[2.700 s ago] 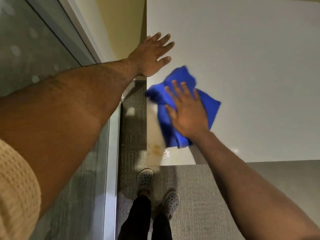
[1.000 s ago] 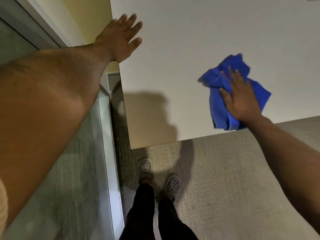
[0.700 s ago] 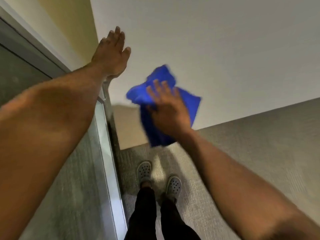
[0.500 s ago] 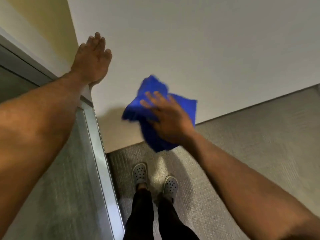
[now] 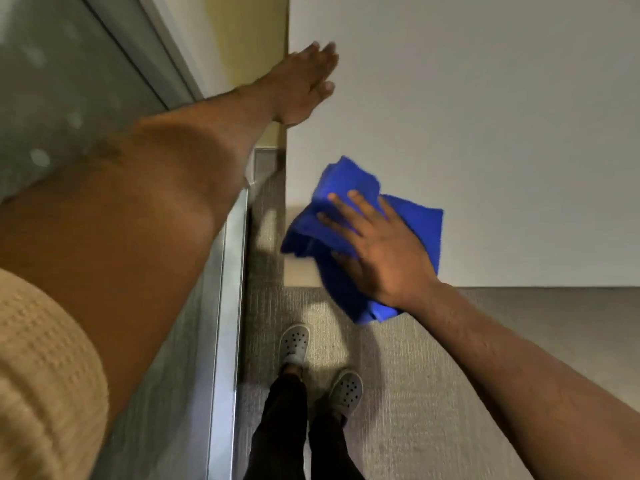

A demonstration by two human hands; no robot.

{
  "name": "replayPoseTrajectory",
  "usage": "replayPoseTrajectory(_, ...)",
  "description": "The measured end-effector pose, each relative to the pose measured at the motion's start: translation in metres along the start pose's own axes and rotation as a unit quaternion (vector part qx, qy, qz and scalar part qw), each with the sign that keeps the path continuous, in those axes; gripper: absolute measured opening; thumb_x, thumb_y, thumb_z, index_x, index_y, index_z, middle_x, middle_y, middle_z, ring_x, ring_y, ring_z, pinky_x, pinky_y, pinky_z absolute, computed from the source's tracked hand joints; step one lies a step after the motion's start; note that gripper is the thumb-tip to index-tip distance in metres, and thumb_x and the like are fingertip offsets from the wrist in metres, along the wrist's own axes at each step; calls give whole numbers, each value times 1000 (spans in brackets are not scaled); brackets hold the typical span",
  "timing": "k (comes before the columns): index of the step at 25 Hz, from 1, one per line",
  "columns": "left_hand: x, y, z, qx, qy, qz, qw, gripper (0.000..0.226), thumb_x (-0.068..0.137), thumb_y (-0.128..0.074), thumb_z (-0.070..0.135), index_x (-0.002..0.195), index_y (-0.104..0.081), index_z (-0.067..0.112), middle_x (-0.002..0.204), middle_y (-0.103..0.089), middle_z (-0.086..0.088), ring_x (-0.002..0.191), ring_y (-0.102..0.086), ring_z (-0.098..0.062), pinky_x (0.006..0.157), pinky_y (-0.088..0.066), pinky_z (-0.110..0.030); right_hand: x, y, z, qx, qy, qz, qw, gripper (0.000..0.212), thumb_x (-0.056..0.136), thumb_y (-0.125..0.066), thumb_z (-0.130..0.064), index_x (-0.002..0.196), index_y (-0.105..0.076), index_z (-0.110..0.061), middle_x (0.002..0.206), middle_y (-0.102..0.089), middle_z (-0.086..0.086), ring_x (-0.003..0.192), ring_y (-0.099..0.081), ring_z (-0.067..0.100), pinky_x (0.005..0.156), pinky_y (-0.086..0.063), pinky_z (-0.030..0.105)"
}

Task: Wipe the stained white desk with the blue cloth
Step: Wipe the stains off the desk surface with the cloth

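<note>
The white desk (image 5: 485, 116) fills the upper right of the view. A crumpled blue cloth (image 5: 349, 188) lies on its near left corner, part of it hanging over the front edge. My right hand (image 5: 377, 247) presses flat on the cloth, fingers spread and pointing left. My left hand (image 5: 304, 84) rests flat and empty on the desk's left edge farther back, fingers together. The corner under the cloth looks shaded and slightly tan; I cannot tell whether that is a stain.
A glass partition with a metal frame (image 5: 225, 306) runs along the left, close to the desk's side edge. A yellow wall (image 5: 252, 46) stands behind it. Grey carpet (image 5: 433, 375) lies below, with my two grey clogs (image 5: 294, 341) near the desk corner.
My right hand has slid the cloth left toward the desk's near left corner, after an earlier sweep to the right. The left hand has stayed planted on the left edge. The camera has shifted.
</note>
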State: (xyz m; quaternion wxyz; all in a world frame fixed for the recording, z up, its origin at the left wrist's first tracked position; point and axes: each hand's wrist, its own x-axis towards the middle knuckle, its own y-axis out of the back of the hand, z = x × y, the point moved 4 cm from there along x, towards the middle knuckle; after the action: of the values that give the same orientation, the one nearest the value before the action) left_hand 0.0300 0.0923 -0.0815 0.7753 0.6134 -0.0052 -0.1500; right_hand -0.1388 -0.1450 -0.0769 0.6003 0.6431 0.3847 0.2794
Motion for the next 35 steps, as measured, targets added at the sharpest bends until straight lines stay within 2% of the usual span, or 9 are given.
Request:
replayPoseTrajectory(4,1,-3,-5,-28,-3,-13,1000,57,107,-19,39,155,-6,12,165,1,-6,151,3,-24,120,-1,-39,61,8,-20,11,116,-39,992,52,96,-38,-42,146,-36,-27,158,-28,-2,148,-17,23,118,-12,49)
replayPoseTrajectory(9,6,3,-12,-16,-36,-45,998,59,106,-20,41,156,-5,14,165,2,-5,151,3,-24,121,-1,-41,116,23,-10,-12,68,-28,997,48,99,-39,-39,138,-48,-13,150,-41,7,145,-23,26,117,-12,45)
replayPoseTrajectory(15,3,-1,-13,-39,-25,-20,999,58,105,-17,44,156,-6,18,165,1,0,151,3,-20,122,0,-39,66,18,-56,19,242,-86,966,33,83,-60,-33,106,-66,-10,108,-64,12,116,-54,30,114,-23,50)
replayPoseTrajectory(20,4,-2,-7,-19,-39,-24,999,58,105,-17,44,156,-9,17,165,-2,-3,151,0,-22,120,-1,-39,126,28,-27,-50,85,-62,993,43,94,-40,-42,110,-64,-11,114,-63,10,126,-45,28,116,-13,55)
replayPoseTrajectory(24,3,0,-10,-21,-29,-11,999,60,104,-13,47,156,-6,19,165,0,0,151,1,-20,122,-2,-41,48,18,-77,18,201,-74,977,32,81,-49,-43,86,-66,-16,86,-62,1,107,-54,25,112,-13,65)
replayPoseTrajectory(27,3,-1,-11,-23,-24,-6,999,60,104,-13,49,156,-4,20,165,2,1,151,3,-18,122,-1,-40,45,16,-66,13,225,-100,969,38,81,-52,-40,108,-67,-18,110,-66,0,126,-47,22,116,-2,60)
replayPoseTrajectory(30,2,-3,-7,-18,-28,-3,999,59,104,-15,46,156,-7,18,165,-1,-1,151,1,-21,121,-1,-40,90,21,-32,-38,113,-76,990,46,93,-39,-46,127,-58,-20,139,-52,-2,143,-27,18,116,-3,60)
replayPoseTrajectory(32,6,-5,-3,-13,-39,1,999,58,105,-17,43,156,-8,17,165,-3,-3,151,-1,-22,121,-2,-40,93,22,-28,-54,69,-60,994,48,92,-37,-48,123,-61,-20,136,-54,-2,142,-28,21,113,-8,65)
replayPoseTrajectory(35,3,-1,-10,-14,-22,15,1000,57,105,-16,43,156,-6,18,165,-2,-1,151,0,-21,121,-2,-39,45,9,-71,-13,203,-44,978,41,81,-50,-44,109,-67,-18,112,-64,4,127,-47,27,111,-13,67)
